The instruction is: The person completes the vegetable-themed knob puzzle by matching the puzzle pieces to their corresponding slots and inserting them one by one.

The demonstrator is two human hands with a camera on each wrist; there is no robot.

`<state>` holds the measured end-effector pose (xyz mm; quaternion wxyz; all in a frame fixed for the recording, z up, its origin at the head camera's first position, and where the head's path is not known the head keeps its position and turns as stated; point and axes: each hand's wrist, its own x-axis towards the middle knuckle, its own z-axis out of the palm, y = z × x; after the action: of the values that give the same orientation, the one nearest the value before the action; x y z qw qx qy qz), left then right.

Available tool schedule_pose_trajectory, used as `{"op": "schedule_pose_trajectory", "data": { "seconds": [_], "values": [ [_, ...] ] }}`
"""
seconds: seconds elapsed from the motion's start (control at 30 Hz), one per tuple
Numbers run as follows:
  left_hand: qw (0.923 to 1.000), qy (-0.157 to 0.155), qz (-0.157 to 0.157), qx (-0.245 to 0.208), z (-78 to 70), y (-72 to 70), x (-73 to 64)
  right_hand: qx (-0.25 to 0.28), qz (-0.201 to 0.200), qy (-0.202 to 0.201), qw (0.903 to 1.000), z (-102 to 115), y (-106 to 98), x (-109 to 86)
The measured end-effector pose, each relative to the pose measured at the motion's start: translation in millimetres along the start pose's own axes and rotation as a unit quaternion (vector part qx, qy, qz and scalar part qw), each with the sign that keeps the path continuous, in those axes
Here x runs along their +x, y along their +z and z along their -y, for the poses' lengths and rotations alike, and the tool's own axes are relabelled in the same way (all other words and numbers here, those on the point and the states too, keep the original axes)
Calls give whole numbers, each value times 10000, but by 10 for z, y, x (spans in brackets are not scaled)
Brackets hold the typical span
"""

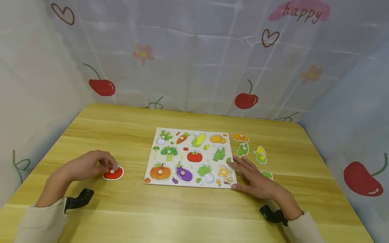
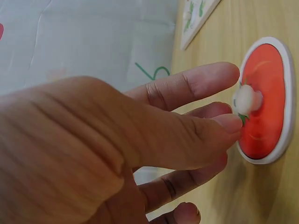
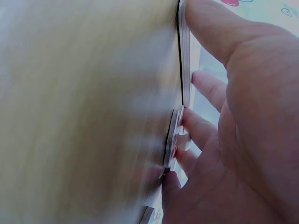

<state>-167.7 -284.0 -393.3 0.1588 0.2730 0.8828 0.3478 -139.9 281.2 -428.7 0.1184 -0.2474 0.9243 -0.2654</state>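
A red tomato piece [image 1: 113,173] with a pale round knob lies on the table at the left. My left hand [image 1: 92,165] reaches over it; in the left wrist view the thumb and forefinger tips are close beside the knob [image 2: 245,99], spread apart. In the middle lies a white vegetable puzzle board [image 1: 177,156]. Knobbed pieces such as the pumpkin [image 1: 160,172] and the eggplant [image 1: 184,173] sit in its left part. My right hand [image 1: 255,180] rests at the board's right edge, its fingers extended and thumb on the lower right corner. Below those fingers, the right wrist view shows a loose piece [image 3: 173,137].
Right of the board lie loose pieces: a potato [image 1: 240,137], a green leafy one [image 1: 242,149], a corn [image 1: 260,155] and a cabbage [image 1: 267,174] partly hidden by the right hand. A printed cloth [image 1: 188,67] hangs behind the wooden table [image 1: 188,216].
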Motion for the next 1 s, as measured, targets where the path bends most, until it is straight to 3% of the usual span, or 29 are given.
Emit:
{"op": "schedule_pose_trajectory", "data": {
  "seconds": [0.13,0.53,1.0],
  "values": [
    [9995,-182,174,-205,36,10,10,-11,2,9,10000,0,-6,6],
    [9976,-225,418,-501,88,24,34,-38,-9,10,10000,-5,-5,-1],
    [9965,-306,458,-635,76,44,63,16,-5,-86,10000,-15,-4,1]
  ]
}}
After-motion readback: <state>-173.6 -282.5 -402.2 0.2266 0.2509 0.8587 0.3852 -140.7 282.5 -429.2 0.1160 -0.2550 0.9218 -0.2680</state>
